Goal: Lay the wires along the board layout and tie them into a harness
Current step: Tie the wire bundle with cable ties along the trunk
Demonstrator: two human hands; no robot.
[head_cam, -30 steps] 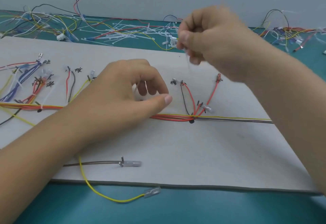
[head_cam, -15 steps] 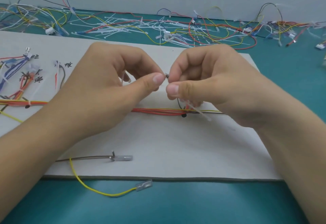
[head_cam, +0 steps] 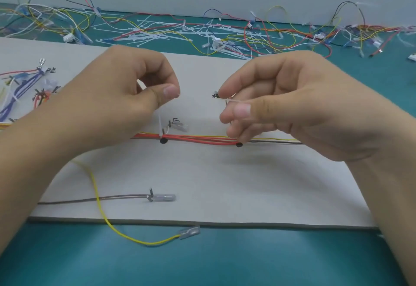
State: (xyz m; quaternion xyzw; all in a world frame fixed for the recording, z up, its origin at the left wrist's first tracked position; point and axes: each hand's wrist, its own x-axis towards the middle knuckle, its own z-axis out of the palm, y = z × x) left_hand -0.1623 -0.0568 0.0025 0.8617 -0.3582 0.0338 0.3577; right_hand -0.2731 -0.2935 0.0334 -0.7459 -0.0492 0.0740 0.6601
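The board (head_cam: 225, 184) lies flat on the teal table (head_cam: 225, 263). The wire bundle (head_cam: 202, 138) lies on the board, its long axis running left to right across the board's middle. It is mostly red wires, with a yellow one and a dark one alongside. It passes over two black dots (head_cam: 163, 140) marked on the board.

At the left dot a white cable tie (head_cam: 160, 125) circles the bundle, and its strap stands nearly upright, pointing up into the left hand (head_cam: 108, 101). That hand hovers over the board's middle, with thumb and forefinger pinched on the strap. The right hand (head_cam: 297, 105) hovers over the right half of the board, well apart from the left one. It pinches a thin clear cable tie (head_cam: 235, 100) that lies roughly level, with its free end pointing left (whether it also touches the dark wire beneath the fingers cannot be told).

Toward the board's near edge a brown wire (head_cam: 101, 198) lies left to right and ends in a clear-sleeved terminal (head_cam: 163, 197) pointing right. A yellow wire (head_cam: 135, 239) crosses it and runs off the near edge onto the table.

Beyond the board's far edge lie spare cable ties (head_cam: 157, 34) and tangled loose wires (head_cam: 281, 38). Blue wires (head_cam: 11, 103) fan out at the board's left end.
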